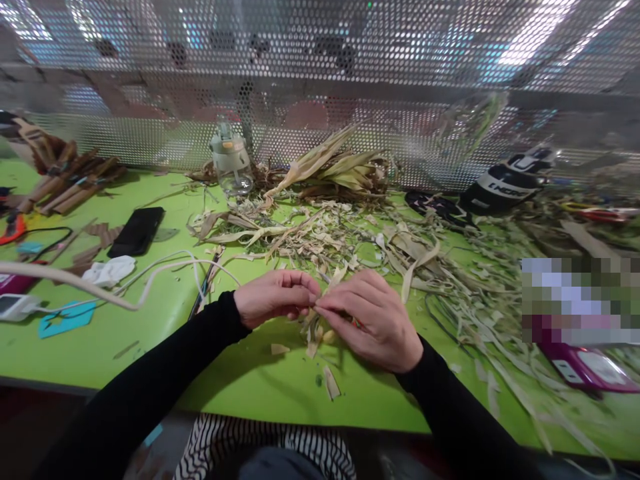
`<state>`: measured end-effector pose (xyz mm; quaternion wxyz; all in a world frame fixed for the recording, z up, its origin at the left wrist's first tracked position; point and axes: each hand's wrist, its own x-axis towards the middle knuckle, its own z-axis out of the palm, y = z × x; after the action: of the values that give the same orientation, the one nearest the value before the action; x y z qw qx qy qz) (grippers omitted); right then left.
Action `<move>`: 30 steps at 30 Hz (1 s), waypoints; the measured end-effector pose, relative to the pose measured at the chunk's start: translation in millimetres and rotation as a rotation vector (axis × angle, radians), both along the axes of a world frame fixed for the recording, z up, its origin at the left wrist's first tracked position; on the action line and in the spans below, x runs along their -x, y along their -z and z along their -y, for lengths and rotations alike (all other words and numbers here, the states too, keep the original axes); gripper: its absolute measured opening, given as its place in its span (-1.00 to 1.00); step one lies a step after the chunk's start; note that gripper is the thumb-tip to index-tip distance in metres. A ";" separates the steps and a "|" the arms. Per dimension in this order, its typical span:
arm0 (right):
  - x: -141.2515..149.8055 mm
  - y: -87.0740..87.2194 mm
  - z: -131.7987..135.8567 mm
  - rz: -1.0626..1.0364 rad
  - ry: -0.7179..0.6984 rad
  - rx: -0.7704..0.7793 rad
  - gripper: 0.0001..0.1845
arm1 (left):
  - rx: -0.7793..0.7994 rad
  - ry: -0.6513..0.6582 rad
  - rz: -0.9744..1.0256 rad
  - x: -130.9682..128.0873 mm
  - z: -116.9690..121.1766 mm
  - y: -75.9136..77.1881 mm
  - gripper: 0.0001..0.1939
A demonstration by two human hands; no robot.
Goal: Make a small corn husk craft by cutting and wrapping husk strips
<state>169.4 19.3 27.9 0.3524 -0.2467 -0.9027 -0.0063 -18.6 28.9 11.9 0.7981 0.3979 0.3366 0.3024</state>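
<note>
My left hand (pixel 277 297) is closed in a pinch, its fingertips meeting those of my right hand (pixel 373 317) above the green table. What the left fingers pinch is too small to make out. Between the hands, a pale strip of dried husk (pixel 336 276) sticks up beside the right fingers, which are closed on it as far as I can see. More husk bits (pixel 313 340) show just under the fingertips, partly hidden by the right hand. Two loose husk scraps, one a small piece (pixel 280 349) and one a longer piece (pixel 331 383), lie nearer the table's front edge.
Shredded husk (pixel 320 233) covers the table ahead, below whole dried husks (pixel 345 167) and a clear bottle (pixel 233 163). A black phone (pixel 137 231) and white cable (pixel 170 263) are left. Rightward lie a black bottle (pixel 505 183) and magenta device (pixel 590 367). Perforated metal screen (pixel 310 87) stands behind.
</note>
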 end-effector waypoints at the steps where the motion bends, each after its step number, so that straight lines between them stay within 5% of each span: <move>1: -1.6 -0.7 -0.8 0.010 -0.015 -0.006 -0.94 | 0.010 0.001 0.005 -0.2 0.1 0.7 -0.78; 11: -5.4 -3.7 -3.8 -0.087 -0.050 0.088 -0.93 | -0.003 -0.033 0.100 -2.0 2.4 4.3 -0.75; 20: -5.9 5.0 2.4 -0.223 0.134 0.433 -0.93 | -0.123 -0.069 0.042 -5.3 7.1 -0.7 -0.73; 30: -1.3 5.0 5.5 -0.154 0.216 0.253 -0.88 | -0.196 -0.078 -0.023 -5.5 11.0 -7.9 -0.75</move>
<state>170.8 13.9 22.9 0.3840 -0.3843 -0.8349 0.0884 -13.0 17.9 19.8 0.7389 0.4642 0.3299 0.3601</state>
